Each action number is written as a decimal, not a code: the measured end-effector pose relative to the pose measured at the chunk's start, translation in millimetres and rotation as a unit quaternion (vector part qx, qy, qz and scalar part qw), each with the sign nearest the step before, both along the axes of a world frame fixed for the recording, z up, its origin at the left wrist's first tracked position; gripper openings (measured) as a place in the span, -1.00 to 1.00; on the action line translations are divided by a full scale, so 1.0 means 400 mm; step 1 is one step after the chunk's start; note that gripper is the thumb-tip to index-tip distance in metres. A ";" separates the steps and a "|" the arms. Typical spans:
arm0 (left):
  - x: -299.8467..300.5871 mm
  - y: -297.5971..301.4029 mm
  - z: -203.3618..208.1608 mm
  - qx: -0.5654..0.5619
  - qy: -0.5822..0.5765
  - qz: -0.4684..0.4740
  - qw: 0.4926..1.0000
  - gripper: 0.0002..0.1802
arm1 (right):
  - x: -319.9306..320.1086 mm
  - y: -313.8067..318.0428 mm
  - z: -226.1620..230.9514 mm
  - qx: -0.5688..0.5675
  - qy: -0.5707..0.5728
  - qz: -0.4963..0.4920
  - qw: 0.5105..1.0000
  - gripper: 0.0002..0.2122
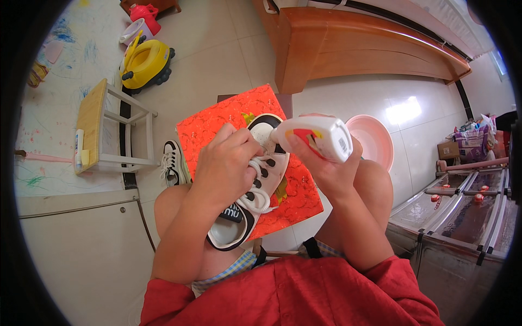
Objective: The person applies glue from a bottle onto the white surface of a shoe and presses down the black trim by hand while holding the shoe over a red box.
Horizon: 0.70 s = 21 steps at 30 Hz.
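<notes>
Left of a red-patterned tabletop [215, 114], a wood-topped stool [91, 125] and a second sneaker [172, 163] stand on the floor [212, 43]; a yellow child's seat [157, 58] sits at far left, a pink basin [383, 138] at right. Between the person's knees [378, 190] on the tabletop rests a black-and-white sneaker [278, 167], toe far, heel near, its white laces [261, 204] loose, its toe partly covered by a tilted white bottle [333, 138]. The left hand [225, 163] grips the sneaker at the laces, fingers curled; the right hand [334, 171] wraps the bottle, nozzle toward the toe, contact unclear.
</notes>
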<state>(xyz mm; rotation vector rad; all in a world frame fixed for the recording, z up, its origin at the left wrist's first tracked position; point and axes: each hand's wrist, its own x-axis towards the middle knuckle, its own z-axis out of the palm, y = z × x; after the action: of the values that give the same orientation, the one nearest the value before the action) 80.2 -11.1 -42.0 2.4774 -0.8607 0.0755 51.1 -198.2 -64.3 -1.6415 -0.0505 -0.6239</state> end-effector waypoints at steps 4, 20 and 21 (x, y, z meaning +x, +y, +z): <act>0.001 0.001 0.000 0.002 -0.001 -0.006 1.000 -0.76 | -0.020 -0.018 0.004 -0.066 0.009 0.038 0.997 -0.77; 0.000 -0.001 0.008 0.001 0.014 0.002 1.000 -0.74 | -0.015 -0.011 0.000 0.008 -0.016 -0.029 0.999 -0.78; 0.000 -0.002 0.008 0.002 0.011 0.002 1.000 -0.74 | -0.013 -0.009 0.007 0.027 0.011 -0.035 0.999 -0.78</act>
<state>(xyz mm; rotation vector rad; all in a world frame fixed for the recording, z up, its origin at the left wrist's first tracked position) 80.3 -11.9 -38.7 2.4794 -0.8489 0.0473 45.9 -201.8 -61.5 -1.6034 0.0405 -0.6546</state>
